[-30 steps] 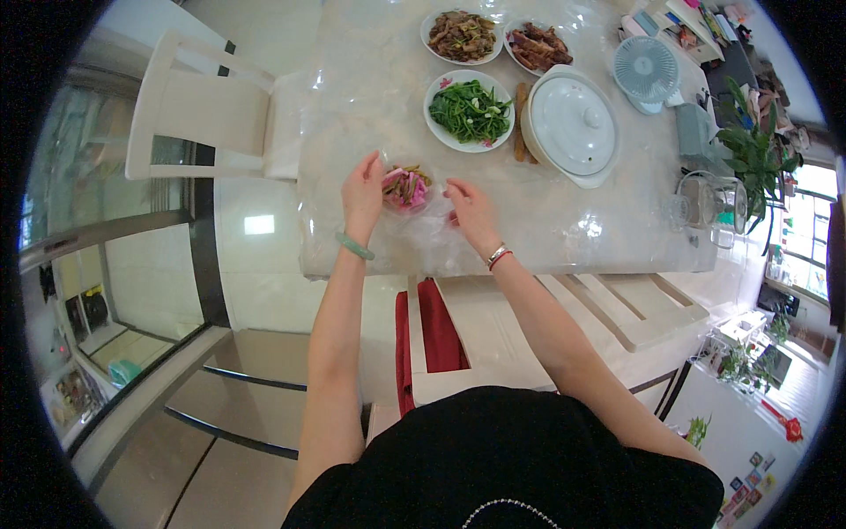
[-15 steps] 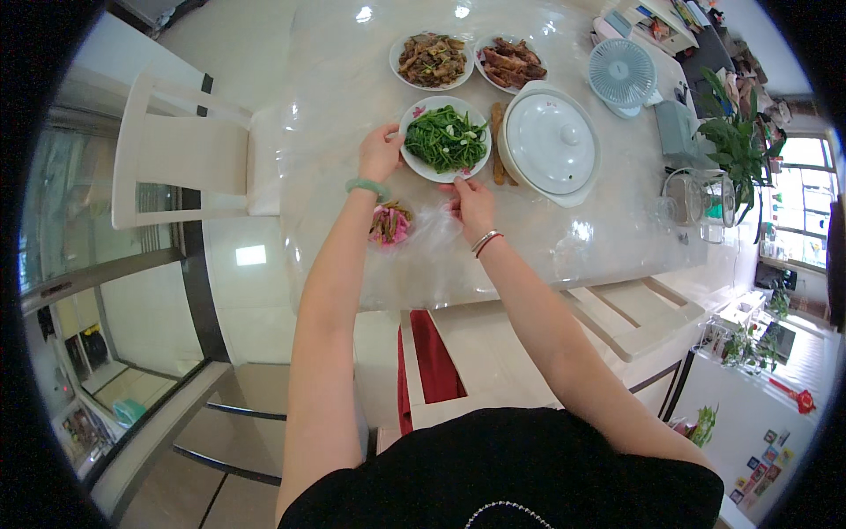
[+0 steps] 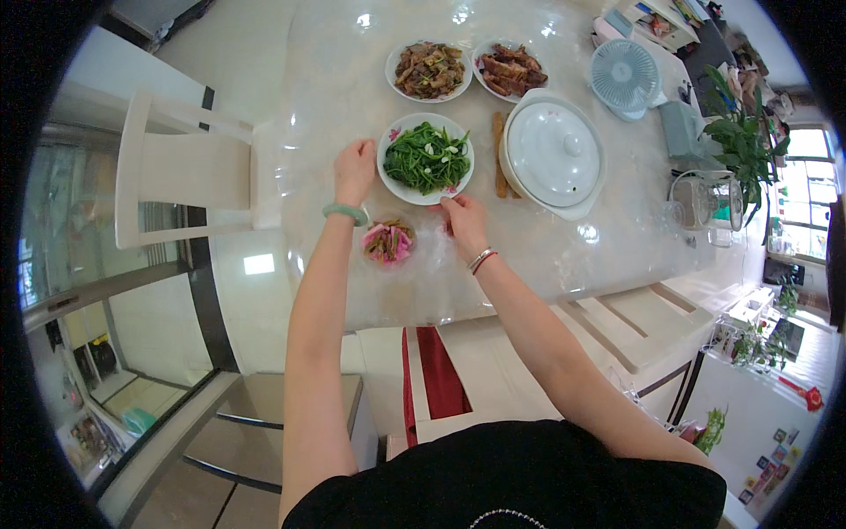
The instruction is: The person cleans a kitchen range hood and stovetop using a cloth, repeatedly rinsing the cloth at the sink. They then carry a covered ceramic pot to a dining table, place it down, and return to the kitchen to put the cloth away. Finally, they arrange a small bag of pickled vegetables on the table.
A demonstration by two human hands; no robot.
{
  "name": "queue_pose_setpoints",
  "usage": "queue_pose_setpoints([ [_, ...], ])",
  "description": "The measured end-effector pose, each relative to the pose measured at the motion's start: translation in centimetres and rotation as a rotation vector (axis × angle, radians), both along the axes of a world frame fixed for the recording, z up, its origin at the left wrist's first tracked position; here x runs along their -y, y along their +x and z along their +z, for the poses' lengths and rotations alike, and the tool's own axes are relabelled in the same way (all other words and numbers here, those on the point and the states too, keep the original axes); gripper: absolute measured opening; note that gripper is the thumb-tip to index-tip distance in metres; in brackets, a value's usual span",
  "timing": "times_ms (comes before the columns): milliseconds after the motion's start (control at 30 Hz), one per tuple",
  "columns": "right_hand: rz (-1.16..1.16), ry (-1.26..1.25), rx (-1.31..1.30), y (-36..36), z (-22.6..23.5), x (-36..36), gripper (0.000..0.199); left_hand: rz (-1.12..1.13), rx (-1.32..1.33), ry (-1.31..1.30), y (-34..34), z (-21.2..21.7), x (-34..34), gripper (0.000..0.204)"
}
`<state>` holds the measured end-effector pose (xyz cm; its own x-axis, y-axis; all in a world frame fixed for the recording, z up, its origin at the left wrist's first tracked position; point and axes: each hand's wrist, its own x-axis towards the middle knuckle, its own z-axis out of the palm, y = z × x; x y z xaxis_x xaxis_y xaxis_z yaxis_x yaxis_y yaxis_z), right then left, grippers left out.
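A white plate of cooked green vegetables (image 3: 426, 159) with pale garlic-like bits on top rests on the table in front of me. My right hand (image 3: 464, 220) has its thumb and fingers closed on the rim nearest me. Just beside the plate's left rim is my left hand (image 3: 355, 169), its fingers curled in and seemingly apart from the plate. Between my wrists lies a small dish of pink and brown strips (image 3: 388, 242). Its edge is hard to make out.
Beyond the greens stand a plate of brown stir-fry (image 3: 429, 70) and a plate of browned meat (image 3: 509, 69). A lidded white pot (image 3: 553, 155) sits right, with wooden pieces (image 3: 500, 167) by it. Farther right are a fan (image 3: 625, 75) and a glass jug (image 3: 701, 196).
The plate of greens has shifted left and toward me in the picture. My left hand has come off its rim and curled; my right hand stays at the near rim.
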<state>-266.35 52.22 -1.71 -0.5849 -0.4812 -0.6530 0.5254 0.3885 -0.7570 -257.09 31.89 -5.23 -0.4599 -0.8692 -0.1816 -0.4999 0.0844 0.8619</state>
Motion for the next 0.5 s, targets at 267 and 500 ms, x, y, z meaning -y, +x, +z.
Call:
queue_pose_setpoints([
  [267,0.095,0.038,-0.075,-1.6,0.1,0.3,0.017,-0.04,-0.253,0.536,-9.9,-1.3,5.8,0.038],
  [500,0.1,0.05,-0.024,-2.7,-0.6,0.6,0.021,0.144,-0.406,0.737,-12.8,-2.1,6.8,0.023],
])
